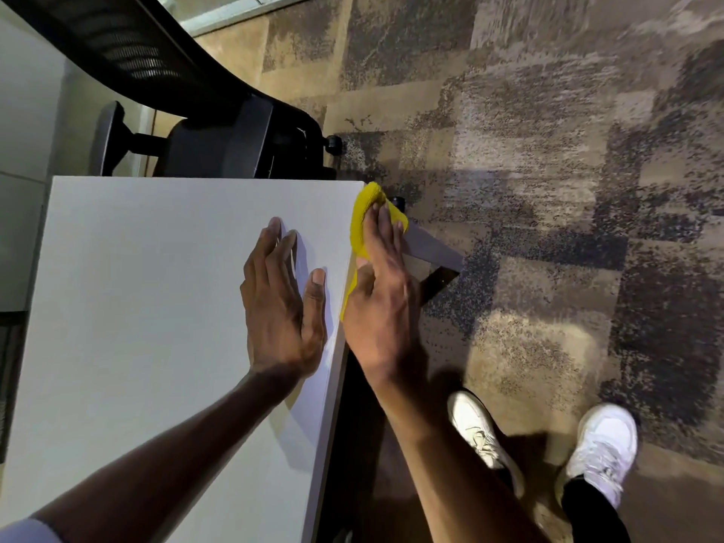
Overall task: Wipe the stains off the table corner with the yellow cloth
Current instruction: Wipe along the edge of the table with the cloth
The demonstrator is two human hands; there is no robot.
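Note:
A white table [156, 307] fills the left half of the head view, its far right corner near the middle top. My right hand [380, 307] presses the yellow cloth [362, 217] against the table's right edge, just below that corner, with fingers spread over the cloth. My left hand [282, 303] lies flat and open on the tabletop beside it, palm down, holding nothing. No stains are visible on the tabletop from here.
A black mesh office chair [203, 123] stands behind the table's far edge. A grey table leg base [431, 248] sticks out over the patterned carpet [548, 190] to the right. My two white shoes [482, 436] stand on the carpet at the lower right.

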